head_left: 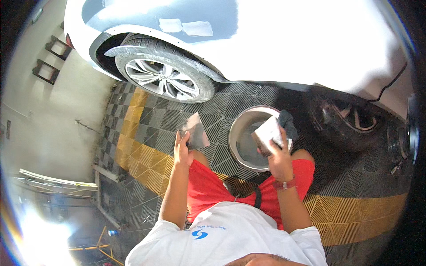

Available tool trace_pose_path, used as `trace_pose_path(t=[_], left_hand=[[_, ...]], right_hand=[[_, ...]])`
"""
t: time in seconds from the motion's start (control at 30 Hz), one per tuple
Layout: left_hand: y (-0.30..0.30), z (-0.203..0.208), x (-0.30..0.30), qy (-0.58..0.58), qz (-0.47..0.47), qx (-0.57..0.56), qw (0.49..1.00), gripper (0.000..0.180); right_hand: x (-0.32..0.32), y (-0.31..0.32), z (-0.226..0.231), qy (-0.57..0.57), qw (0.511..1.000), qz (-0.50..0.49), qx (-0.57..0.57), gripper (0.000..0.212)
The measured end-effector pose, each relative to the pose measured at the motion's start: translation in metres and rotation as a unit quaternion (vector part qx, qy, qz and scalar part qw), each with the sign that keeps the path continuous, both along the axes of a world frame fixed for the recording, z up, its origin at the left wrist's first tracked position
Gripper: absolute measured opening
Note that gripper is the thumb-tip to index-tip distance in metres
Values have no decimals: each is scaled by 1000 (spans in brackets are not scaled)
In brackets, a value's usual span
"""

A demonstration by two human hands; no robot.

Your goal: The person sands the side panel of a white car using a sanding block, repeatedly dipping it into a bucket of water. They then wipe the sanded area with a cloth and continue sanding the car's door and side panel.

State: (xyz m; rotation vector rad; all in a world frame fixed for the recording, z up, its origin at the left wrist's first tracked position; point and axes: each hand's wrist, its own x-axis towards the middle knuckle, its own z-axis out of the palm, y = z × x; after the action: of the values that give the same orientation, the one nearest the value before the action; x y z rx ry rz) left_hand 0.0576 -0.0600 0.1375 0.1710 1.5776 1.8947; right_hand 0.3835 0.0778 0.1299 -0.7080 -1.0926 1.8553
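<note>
the left hand (183,148) grips a thin flat sheet (198,133) along its left and lower side, fingers closed on it; the sheet is pale toward the top and grey toward the lower right, and is held up in front of the left knee, to the left of the bucket (234,150). the right hand (279,162) grips a pale block (267,131), fingers closed round its right side; the block is tilted and lies over the bucket's opening, its lower edge dark. whether the block touches the bucket cannot be told from this angle. the bucket is round, light-coloured, and holds greyish liquid (248,144). a dark cloth (288,124) hangs at its right rim, just beside the block. a red band (285,184) is on the right wrist. beyond the hands stands a white car (275,53), with a grey area (222,17) on its side bearing two pale patches (197,29) above the wheel (162,80) at left. the floor (146,162) is of ribbed tiles in grey, black and yellow.
</note>
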Motion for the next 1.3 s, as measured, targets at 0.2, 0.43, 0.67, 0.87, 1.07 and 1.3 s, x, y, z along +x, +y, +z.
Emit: trace_pose_path(t=[0.2, 0.43, 0.67, 0.87, 1.07, 1.3], left_hand=[[13, -79, -47, -102, -76, 32, 991, 44], [48, -129, -52, -128, -61, 0, 990, 39], [57, -142, -73, -146, -106, 1, 984, 44], [58, -141, -80, -157, -78, 6, 985, 40], [59, -140, -90, -171, -71, 29, 982, 38], [66, -166, -101, -192, -119, 26, 974, 52]], right_hand=[[12, 51, 58, 263, 946, 33, -187, 71], [-47, 76, 181, -85, 855, -215, 464, 57], [-166, 119, 281, -379, 390, -327, 773, 49], [-224, 174, 305, -425, 266, -343, 795, 42], [-206, 183, 285, -496, 218, -304, 784, 43], [-216, 159, 331, -458, 229, -372, 774, 40]])
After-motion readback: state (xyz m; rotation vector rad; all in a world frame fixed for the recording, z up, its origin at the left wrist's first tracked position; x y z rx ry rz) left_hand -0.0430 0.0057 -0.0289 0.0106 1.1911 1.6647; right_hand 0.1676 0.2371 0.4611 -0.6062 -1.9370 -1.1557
